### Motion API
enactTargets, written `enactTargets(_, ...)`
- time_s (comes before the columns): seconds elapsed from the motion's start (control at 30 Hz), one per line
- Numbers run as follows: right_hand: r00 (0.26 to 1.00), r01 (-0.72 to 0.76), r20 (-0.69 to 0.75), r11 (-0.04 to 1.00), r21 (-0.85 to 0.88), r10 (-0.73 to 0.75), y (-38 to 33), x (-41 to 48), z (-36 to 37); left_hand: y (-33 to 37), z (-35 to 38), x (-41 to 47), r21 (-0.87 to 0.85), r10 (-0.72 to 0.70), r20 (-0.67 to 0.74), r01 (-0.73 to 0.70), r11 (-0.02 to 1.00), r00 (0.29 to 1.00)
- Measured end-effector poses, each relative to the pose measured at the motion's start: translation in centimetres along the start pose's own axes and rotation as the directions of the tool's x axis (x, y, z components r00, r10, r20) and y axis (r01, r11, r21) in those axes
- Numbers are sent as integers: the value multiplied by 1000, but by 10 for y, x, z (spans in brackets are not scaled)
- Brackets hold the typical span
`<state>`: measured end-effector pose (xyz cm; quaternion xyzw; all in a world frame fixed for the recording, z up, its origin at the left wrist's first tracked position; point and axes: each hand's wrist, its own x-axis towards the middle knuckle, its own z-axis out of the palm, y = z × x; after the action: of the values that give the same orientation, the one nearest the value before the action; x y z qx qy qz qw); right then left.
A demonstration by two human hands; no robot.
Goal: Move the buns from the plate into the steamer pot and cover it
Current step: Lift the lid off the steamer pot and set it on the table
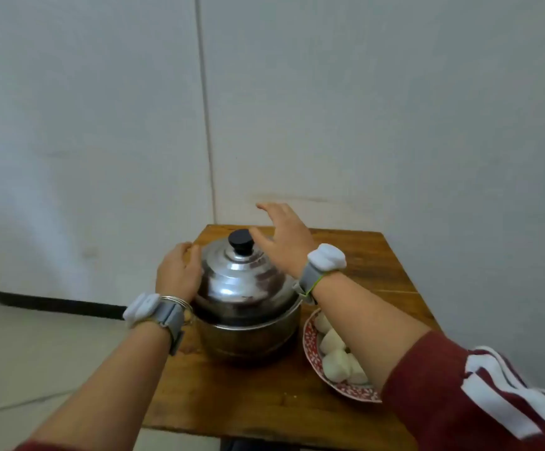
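A steel steamer pot [248,336] stands on a small wooden table [258,402], covered by a domed metal lid [238,281] with a black knob [241,241]. My left hand [178,271] rests against the lid's left side, fingers curled. Just right of the knob, my right hand [284,239] hovers with fingers spread and holds nothing. Several white buns [336,356] lie on a red-patterned plate [310,340] to the right of the pot, partly hidden under my right forearm.
The table sits in a corner against pale walls [362,109]. A grey floor [37,353] with a dark baseboard lies to the left. The pot fills the table's middle, and the plate reaches its right front edge.
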<state>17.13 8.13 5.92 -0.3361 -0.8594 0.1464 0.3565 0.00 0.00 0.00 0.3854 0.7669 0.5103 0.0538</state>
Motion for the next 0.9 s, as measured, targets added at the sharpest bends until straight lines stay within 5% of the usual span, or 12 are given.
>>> enactTargets(0.2,996,14,92,991,-135,-2,-5,-5,20,-24,5,-16,-127,-106,126,122,984,986)
enactTargets(0.57,940,107,334,987,-116,-63,14,25,37,-39,20,-20,-150,-66,41,71,986,997)
enactTargets(0.9,953,136,282,989,-64,-112,21,18,42,-34,17,-29,-214,-45,2,44,976,999)
